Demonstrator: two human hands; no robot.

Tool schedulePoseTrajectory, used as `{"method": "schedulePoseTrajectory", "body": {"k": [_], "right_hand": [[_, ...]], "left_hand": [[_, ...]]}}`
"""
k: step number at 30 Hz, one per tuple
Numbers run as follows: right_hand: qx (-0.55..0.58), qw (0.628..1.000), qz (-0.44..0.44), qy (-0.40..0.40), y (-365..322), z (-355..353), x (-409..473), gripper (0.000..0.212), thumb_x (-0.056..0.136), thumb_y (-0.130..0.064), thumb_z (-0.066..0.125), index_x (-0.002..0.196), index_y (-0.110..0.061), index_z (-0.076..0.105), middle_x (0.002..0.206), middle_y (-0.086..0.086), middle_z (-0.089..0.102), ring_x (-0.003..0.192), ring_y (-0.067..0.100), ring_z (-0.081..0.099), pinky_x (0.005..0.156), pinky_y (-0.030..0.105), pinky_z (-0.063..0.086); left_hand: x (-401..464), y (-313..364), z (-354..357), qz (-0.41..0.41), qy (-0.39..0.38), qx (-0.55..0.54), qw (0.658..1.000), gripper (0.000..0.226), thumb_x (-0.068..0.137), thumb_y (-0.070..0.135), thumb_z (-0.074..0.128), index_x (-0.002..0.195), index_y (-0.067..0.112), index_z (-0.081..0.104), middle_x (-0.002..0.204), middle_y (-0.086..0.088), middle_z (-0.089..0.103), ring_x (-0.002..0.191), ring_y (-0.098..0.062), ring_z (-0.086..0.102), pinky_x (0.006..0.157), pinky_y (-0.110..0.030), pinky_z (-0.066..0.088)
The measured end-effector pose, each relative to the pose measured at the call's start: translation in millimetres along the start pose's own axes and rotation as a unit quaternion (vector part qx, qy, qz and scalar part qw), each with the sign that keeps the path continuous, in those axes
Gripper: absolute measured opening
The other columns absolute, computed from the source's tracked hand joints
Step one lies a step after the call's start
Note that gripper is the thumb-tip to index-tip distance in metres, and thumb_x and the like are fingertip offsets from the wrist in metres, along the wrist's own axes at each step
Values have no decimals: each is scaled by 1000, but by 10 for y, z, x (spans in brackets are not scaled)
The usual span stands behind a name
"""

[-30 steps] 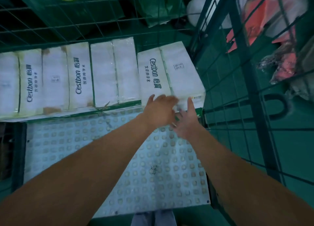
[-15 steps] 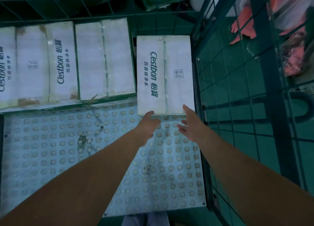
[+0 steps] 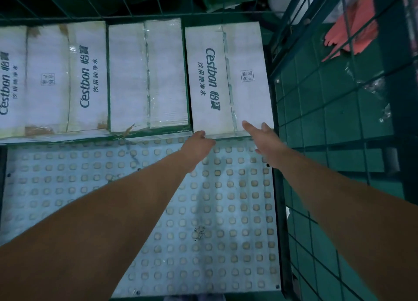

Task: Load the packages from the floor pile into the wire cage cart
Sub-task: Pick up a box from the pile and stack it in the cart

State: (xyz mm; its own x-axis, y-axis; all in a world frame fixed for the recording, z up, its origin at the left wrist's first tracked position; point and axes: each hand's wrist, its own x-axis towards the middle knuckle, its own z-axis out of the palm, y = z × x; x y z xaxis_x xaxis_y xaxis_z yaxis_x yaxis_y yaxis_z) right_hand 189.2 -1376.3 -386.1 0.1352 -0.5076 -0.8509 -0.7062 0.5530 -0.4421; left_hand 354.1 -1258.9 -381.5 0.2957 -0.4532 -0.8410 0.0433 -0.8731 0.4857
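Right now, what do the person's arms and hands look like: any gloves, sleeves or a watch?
Both arms are bare for their whole visible length, with no sleeve in frame. The left hand and right hand have no gloves, and no watch, band or ring shows on either.

I count four cartons in a row along the far wall of the wire cage cart (image 3: pixel 316 110), the rightmost carton (image 3: pixel 228 78) in the right corner against the mesh, my left hand (image 3: pixel 199 145) and right hand (image 3: pixel 263 137) at its near edge, the studded floor panel (image 3: pixel 203 221) in front.
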Motion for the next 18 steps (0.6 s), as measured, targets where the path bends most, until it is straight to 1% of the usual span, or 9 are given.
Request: {"method": "schedulePoseTrajectory", "body": {"k": [4, 6, 8, 9, 11, 13, 14, 16, 18], "right_hand": [[-30, 999, -21, -25, -132, 133, 73, 113, 76, -89, 54, 164, -34, 8, 170, -6, 17, 148, 28, 36, 115, 58, 28], [-39, 999, -18, -28, -114, 190, 92, 116, 73, -92, 52, 163, -38, 4, 171, -10, 11, 150, 28, 33, 114, 63, 26], [-41, 998, -21, -35, -12, 186, 80, 110, 75, -90, 53, 162, -44, 3, 171, -13, 8, 150, 26, 34, 115, 61, 25], [-43, 998, -28, -40, 44, 172, 63, 105, 78, -86, 54, 161, -45, 6, 171, -13, 9, 149, 25, 35, 116, 59, 24], [-57, 995, -59, -51, 132, 166, -3, 94, 86, -78, 56, 161, -44, 13, 170, -9, 15, 147, 25, 38, 114, 51, 28], [-53, 994, -80, -59, 172, 236, -83, 88, 89, -72, 57, 161, -40, 19, 168, -6, 21, 145, 26, 41, 108, 42, 34], [-40, 994, -82, -59, 184, 293, -115, 89, 88, -72, 58, 161, -37, 22, 168, -4, 24, 144, 26, 41, 110, 42, 36], [-14, 995, -83, -60, 202, 418, -237, 92, 87, -71, 60, 161, -31, 25, 165, -1, 29, 143, 26, 42, 115, 49, 39], [-8, 995, -77, -63, 246, 532, -390, 87, 90, -66, 61, 160, -26, 29, 162, 2, 36, 140, 27, 45, 115, 52, 41]], "left_hand": [[53, 34, -129, 34, 31, 48, 998, 63, 103, 28, 54, 160, 21, 30, 147, 0, 51, 84, -8, 57, 61, -14, 40], [47, -18, -126, 38, 46, 50, 997, 62, 102, 28, 54, 160, 26, 32, 127, 8, 59, 79, -5, 54, 60, -11, 39], [8, -91, -71, 32, 61, 35, 997, 66, 101, 28, 56, 161, 30, 28, 108, 11, 53, 74, -1, 50, 62, -15, 43], [-10, -122, -43, 31, 65, 28, 997, 68, 101, 28, 56, 162, 31, 24, 110, 10, 52, 77, -4, 52, 65, -19, 46], [-40, -186, -10, 31, 66, 13, 997, 71, 102, 29, 56, 163, 29, 20, 139, 3, 53, 105, -17, 60, 85, -26, 48], [-99, -250, -24, 34, 66, 13, 997, 71, 102, 30, 57, 163, 28, 21, 163, -2, 33, 137, -24, 46, 107, -30, 39], [-143, -281, -43, 30, 64, 12, 997, 70, 103, 30, 57, 163, 28, 22, 166, -2, 29, 142, -26, 42, 111, -32, 37], [-309, -338, -98, 26, 64, 8, 998, 67, 103, 30, 57, 162, 29, 24, 166, -2, 29, 136, -25, 47, 104, -30, 41], [-510, -397, -146, 24, 75, 1, 997, 63, 104, 29, 55, 161, 28, 28, 161, -3, 36, 109, -16, 55, 85, -24, 43]]}}
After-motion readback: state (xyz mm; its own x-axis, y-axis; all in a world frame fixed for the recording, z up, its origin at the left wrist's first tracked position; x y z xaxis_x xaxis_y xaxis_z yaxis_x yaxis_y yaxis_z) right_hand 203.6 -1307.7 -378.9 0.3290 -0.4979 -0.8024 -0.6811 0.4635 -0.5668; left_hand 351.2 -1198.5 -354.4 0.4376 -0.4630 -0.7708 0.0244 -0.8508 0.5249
